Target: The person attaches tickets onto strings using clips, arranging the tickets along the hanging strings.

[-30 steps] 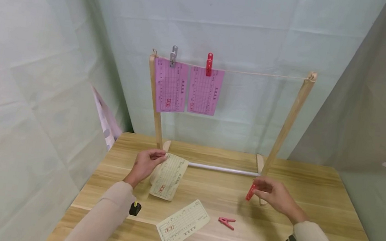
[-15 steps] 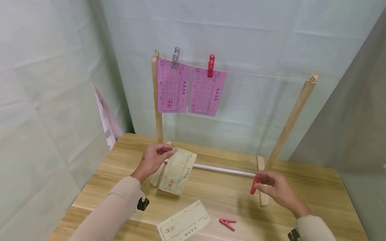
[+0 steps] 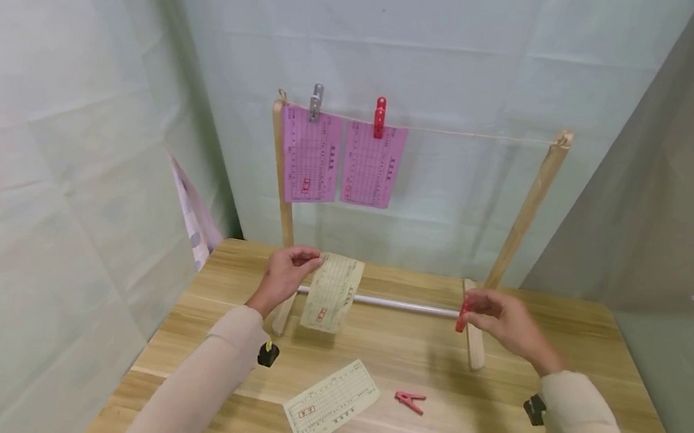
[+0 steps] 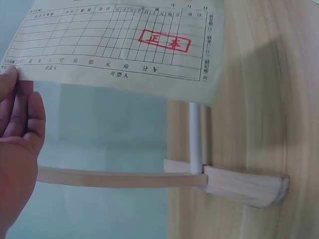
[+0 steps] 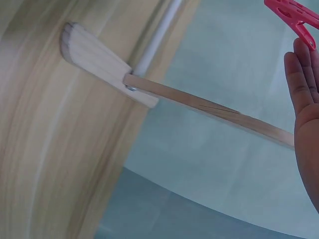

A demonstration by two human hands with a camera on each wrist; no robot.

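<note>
My left hand [image 3: 286, 278] pinches a pale yellow printed slip [image 3: 333, 294] by its upper left corner, in front of the rack's left foot. The slip [image 4: 114, 45] carries a red stamp and hangs over the table. On the other side, my right hand [image 3: 507, 329] holds a red clothespin [image 3: 462, 316] between thumb and fingers, near the rack's right post. In the right wrist view that clothespin [image 5: 294, 14] shows at the fingertips, partly cut off by the frame. A second yellow slip [image 3: 330, 404] lies on the table, with a pinkish-red clothespin [image 3: 410, 401] to its right.
A wooden rack stands at the back, its right post [image 3: 530, 205] leaning outward. Along its string [image 3: 465, 135] hang two purple slips [image 3: 311, 160], one under a grey clothespin [image 3: 315, 103], the other under a red clothespin [image 3: 379, 117]. A white rod [image 3: 408, 306] joins the feet.
My left hand has raised the yellow slip and carried it right and away from me. My right hand has risen slightly with the red clothespin. The things on the table stay put.
</note>
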